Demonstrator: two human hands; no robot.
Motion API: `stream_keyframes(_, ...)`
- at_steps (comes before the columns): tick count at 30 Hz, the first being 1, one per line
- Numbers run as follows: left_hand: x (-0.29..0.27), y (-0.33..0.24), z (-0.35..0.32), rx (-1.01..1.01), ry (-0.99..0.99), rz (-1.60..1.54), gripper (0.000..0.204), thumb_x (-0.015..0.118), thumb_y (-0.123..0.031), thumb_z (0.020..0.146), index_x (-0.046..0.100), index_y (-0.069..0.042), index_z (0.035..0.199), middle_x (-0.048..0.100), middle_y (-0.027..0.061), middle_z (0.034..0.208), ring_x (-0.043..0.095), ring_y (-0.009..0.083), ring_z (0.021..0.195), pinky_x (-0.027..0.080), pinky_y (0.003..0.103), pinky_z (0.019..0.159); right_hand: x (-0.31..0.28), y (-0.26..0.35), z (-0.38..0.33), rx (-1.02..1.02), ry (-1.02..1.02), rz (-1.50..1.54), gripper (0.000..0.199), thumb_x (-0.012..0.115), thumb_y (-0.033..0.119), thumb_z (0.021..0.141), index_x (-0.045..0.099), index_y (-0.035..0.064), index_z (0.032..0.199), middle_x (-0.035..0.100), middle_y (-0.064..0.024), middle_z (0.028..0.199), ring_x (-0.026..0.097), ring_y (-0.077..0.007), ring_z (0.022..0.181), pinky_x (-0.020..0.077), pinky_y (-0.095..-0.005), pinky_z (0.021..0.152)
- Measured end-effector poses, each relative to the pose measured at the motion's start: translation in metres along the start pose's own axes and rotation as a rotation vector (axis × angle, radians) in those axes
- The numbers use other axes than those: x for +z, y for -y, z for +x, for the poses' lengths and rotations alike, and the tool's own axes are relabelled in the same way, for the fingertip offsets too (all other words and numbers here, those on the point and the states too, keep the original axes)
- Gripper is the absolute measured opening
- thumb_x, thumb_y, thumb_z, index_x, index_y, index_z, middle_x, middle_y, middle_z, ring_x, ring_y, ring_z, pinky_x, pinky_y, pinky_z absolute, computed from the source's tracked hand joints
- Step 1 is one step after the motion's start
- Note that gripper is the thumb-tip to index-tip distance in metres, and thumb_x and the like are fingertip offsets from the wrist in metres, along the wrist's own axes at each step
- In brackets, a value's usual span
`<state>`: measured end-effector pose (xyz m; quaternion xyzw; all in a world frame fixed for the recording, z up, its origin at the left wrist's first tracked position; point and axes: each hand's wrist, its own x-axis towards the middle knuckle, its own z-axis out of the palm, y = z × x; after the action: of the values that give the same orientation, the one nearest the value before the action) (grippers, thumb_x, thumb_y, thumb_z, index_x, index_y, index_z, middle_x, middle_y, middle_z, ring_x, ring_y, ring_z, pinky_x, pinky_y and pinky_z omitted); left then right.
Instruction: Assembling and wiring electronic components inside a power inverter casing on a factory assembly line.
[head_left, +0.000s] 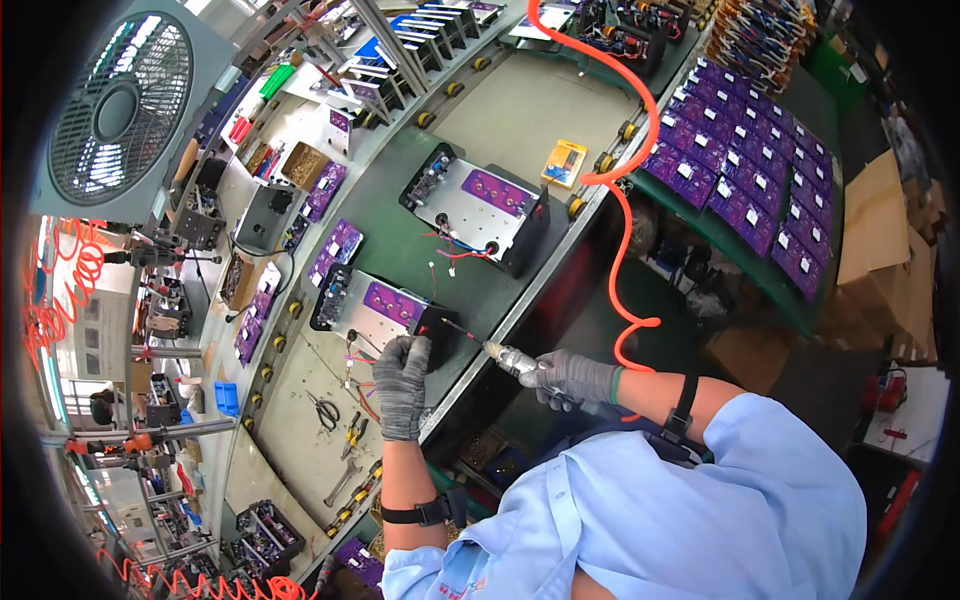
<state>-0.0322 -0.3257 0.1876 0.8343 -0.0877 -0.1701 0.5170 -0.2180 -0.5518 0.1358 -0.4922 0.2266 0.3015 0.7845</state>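
Note:
My right hand [578, 378], in a grey knit glove, grips a silver air screwdriver [512, 360]. The long bit of this tool points left at the black end panel [432, 326] of a metal device chassis [350, 318]. A purple circuit board [392, 302] lies on the chassis, and loose wires come out beside it. My left hand [401, 385], gloved the same way, is at the chassis's near corner with its fingers curled together; what they hold is hidden. Farther along stands a second chassis [475, 208] with a purple board and red and blue wires.
An orange coiled air hose [655, 110] hangs at the right. Scissors [325, 412], yellow-handled pliers [354, 432] and a wrench [343, 482] lie left of my left arm. A green board [740, 240] carries rows of purple circuit boards. A large fan [115, 110] stands upper left.

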Motion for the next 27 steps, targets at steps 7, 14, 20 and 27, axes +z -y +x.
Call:
stream_keyframes(7,0.010,-0.013,0.065,0.179,0.096,1.084,0.060,0.085,-0.036,0.071,0.065,-0.008,0.121,0.064,0.0165,0.108,0.065,0.0355,0.102,0.053,0.045,0.089,-0.011,0.009,0.016,0.012,0.002,-0.029,0.038,0.071,0.041,0.090,0.059,0.0104,0.109,0.062,-0.0016,0.074,0.059,-0.0104,0.055,0.0450,-0.0250,0.044)
stream_keyframes(14,0.008,-0.005,0.079,0.092,0.210,1.037,0.053,0.082,-0.029,0.074,0.068,-0.008,0.120,0.066,0.0184,0.109,0.066,0.0350,0.101,0.053,0.045,0.090,-0.020,0.015,0.019,0.018,0.026,-0.026,0.041,0.073,0.042,0.088,0.060,0.0095,0.110,0.060,-0.0013,0.073,0.057,-0.0099,0.056,0.0447,-0.0243,0.046)
stream_keyframes(20,0.008,-0.004,0.080,0.126,0.210,1.005,0.049,0.081,-0.024,0.074,0.069,-0.007,0.118,0.068,0.0184,0.106,0.067,0.0353,0.099,0.053,0.044,0.091,-0.023,0.023,0.018,0.053,0.061,0.016,0.042,0.072,0.043,0.089,0.060,0.0088,0.111,0.060,-0.0014,0.072,0.058,-0.0102,0.057,0.0448,-0.0249,0.046)
stream_keyframes(27,0.005,0.005,0.081,0.183,0.193,0.954,0.048,0.082,-0.023,0.074,0.068,-0.006,0.116,0.068,0.0182,0.108,0.067,0.0354,0.100,0.053,0.045,0.091,-0.025,0.032,0.019,0.049,0.068,-0.002,0.043,0.072,0.046,0.089,0.061,0.0082,0.106,0.060,-0.0029,0.070,0.057,-0.0115,0.052,0.0449,-0.0270,0.044)
